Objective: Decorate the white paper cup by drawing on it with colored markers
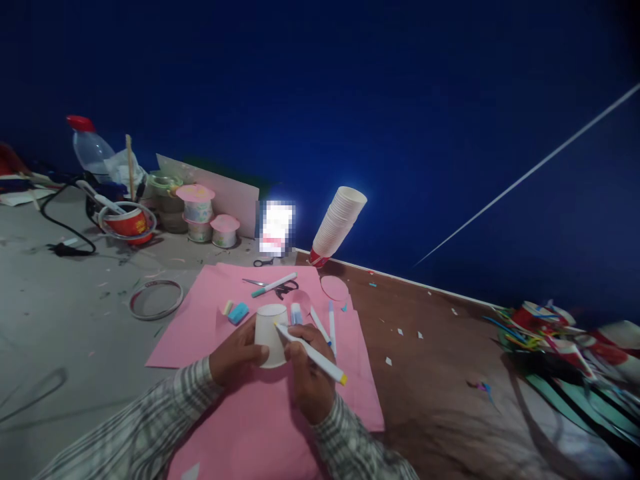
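Blue wall (400, 100) behind; mid pink paper sheet (240, 413) on the floor (60, 320), your left hand (235, 357) closes its fingers round a white paper cup (270, 333), your right hand (310, 387) pinches a marker (313, 353) against its side; nothing drawn yet.

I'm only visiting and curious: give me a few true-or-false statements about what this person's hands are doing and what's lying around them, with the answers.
1. The left hand grips a white paper cup. True.
2. The right hand holds scissors. False: it holds a marker, with its tip at the cup; the scissors lie on the pink sheet.
3. The cup is held above the pink sheet. True.
4. The stack of cups lies flat on the pink sheet. False: it leans tilted by the blue wall, off the sheet.
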A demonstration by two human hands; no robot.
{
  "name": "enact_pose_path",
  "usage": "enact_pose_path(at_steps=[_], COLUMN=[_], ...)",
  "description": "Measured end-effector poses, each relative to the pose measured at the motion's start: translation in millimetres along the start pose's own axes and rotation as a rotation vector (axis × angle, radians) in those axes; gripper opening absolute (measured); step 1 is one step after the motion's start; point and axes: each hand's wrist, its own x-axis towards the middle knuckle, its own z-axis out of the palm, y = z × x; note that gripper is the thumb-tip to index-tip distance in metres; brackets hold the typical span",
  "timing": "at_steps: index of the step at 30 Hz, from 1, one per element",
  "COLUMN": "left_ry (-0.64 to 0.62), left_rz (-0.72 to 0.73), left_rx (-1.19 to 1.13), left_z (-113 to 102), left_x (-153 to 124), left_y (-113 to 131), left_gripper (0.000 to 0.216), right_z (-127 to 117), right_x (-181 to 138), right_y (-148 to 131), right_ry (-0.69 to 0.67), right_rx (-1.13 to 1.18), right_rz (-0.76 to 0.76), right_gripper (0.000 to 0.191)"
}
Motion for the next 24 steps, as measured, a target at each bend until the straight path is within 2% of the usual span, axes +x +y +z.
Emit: enact_pose_path(at_steps=[11, 24], left_ry=[-0.007, -0.069], left_rz=[0.019, 0.000], left_rx=[0.003, -0.017], left_z=[3.9, 0.8], left_x=[0.5, -1.4], left_y=[6.2, 3.2], left_gripper=[0.053, 0.052], right_z=[1.7, 0.7], right_x=[3.3, 0.4], right_y=[9.0, 8.4], right_ry=[0.104, 0.080], right_rx=[0.086, 0.054], right_rz=[0.128, 0.087], right_gripper=[0.018, 0.016])
